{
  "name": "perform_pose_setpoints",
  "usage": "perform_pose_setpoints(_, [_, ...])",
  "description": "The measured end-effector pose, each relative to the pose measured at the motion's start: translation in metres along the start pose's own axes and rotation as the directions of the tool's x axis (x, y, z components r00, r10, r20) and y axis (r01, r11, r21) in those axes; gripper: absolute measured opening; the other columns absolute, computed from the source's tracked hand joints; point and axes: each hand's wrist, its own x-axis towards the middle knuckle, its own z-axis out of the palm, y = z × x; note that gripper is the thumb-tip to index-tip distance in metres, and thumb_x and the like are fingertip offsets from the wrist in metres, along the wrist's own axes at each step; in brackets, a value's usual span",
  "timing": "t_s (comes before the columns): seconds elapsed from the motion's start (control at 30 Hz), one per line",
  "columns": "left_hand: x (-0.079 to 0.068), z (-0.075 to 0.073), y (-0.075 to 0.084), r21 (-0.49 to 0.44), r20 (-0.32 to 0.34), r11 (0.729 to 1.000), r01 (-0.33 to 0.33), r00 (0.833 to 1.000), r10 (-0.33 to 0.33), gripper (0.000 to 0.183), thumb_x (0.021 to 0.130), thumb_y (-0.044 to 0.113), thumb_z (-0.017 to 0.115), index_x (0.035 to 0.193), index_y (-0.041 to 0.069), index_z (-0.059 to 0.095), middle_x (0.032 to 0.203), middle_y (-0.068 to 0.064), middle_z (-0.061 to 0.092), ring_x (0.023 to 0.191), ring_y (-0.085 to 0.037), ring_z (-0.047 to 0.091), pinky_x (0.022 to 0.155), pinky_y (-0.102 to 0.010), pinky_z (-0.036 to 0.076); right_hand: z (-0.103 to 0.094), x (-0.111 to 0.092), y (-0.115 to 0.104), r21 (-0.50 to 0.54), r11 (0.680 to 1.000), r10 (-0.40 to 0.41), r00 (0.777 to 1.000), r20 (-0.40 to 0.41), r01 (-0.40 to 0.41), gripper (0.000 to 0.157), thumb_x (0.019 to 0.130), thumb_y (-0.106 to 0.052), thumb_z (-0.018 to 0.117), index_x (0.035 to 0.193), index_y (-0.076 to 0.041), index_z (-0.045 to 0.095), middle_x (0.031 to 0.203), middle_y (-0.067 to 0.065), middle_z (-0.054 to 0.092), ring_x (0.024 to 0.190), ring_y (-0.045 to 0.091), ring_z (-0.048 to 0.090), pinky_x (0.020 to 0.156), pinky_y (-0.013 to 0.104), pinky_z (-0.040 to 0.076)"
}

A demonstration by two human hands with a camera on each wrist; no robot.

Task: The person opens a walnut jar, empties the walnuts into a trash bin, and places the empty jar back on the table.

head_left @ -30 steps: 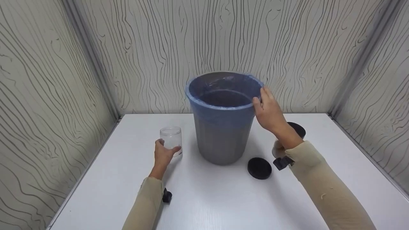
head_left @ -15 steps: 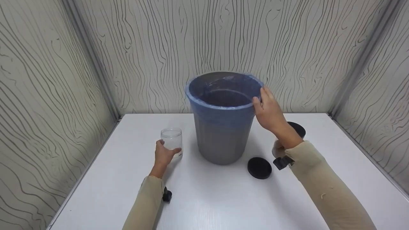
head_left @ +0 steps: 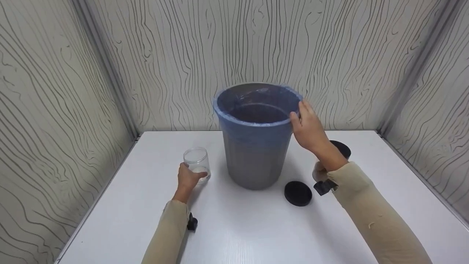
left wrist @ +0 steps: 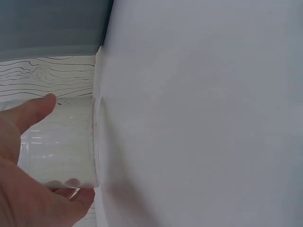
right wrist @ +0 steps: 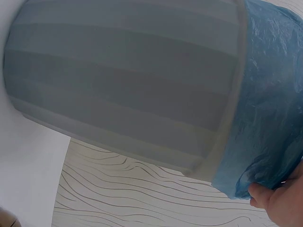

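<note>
My left hand [head_left: 188, 180] holds a clear jar [head_left: 196, 156] on the left of the table, thumb on one side and fingers on the other. It tilts slightly, its open mouth facing more toward me. Its base is at or just above the table; I cannot tell if it touches. In the left wrist view the thumb and fingers wrap the jar [left wrist: 61, 142]. My right hand [head_left: 309, 126] grips the rim of a grey trash can [head_left: 254, 165] at its right side. A blue bag [head_left: 253, 134] lines the can and folds over its rim.
A round black lid [head_left: 298, 193] lies on the white table [head_left: 234, 227], right of the can. Behind my right forearm stands a jar with a black top [head_left: 340, 148], partly hidden. Wood-patterned walls [head_left: 176, 66] enclose the table at the back and sides.
The jar in my left hand has tipped a little, so its mouth turns more toward me. My right hand and the trash can have stayed where they were.
</note>
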Motion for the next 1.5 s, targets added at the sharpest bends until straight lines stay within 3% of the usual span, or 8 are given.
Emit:
perform_pose_setpoints(0.37, [0.004,0.0,-0.001,0.01,-0.015,1.0,-0.029,0.999,0.03,0.087,0.069,0.011,0.082,0.137,-0.005,0.029,0.134,-0.024,0.042,0.126,-0.039,0.04,0.106,-0.048,0.029,0.001,0.001,0.002,0.024,0.999,-0.022,0.999,-0.023,0.023,0.063,0.101,-0.03,0.03,0.143,0.016,0.019,0.15,0.03,0.014,0.139,0.04,0.013,0.112,0.048,0.013])
perform_pose_setpoints(0.7, [0.005,-0.002,0.0,0.022,-0.015,1.0,0.006,1.0,-0.005,0.087,0.069,0.011,0.082,0.136,-0.007,0.03,0.132,-0.026,0.042,0.125,-0.04,0.04,0.107,-0.048,0.027,0.002,0.0,0.002,0.01,0.999,-0.032,0.998,-0.046,0.033,0.062,0.101,-0.028,0.032,0.142,0.016,0.02,0.149,0.031,0.017,0.139,0.04,0.015,0.111,0.048,0.015])
perform_pose_setpoints(1.27, [0.008,-0.005,-0.006,-0.024,-0.016,1.0,0.007,1.0,-0.007,0.089,0.07,0.009,0.081,0.139,-0.005,0.027,0.136,-0.025,0.039,0.128,-0.041,0.036,0.108,-0.049,0.025,0.0,0.0,0.001,0.023,1.0,0.018,1.0,0.011,-0.018,0.065,0.101,-0.034,0.03,0.145,0.012,0.018,0.152,0.027,0.013,0.14,0.039,0.012,0.111,0.049,0.013])
perform_pose_setpoints(1.5, [0.007,-0.017,0.0,-0.024,0.005,0.999,0.028,1.0,-0.028,0.1,0.072,0.018,0.081,0.145,-0.006,0.016,0.142,-0.028,0.03,0.132,-0.043,0.028,0.108,-0.051,0.024,-0.006,0.0,0.0,0.026,0.999,0.018,1.0,0.019,-0.018,0.065,0.1,-0.035,0.033,0.145,0.011,0.02,0.152,0.027,0.014,0.139,0.04,0.014,0.111,0.05,0.014])
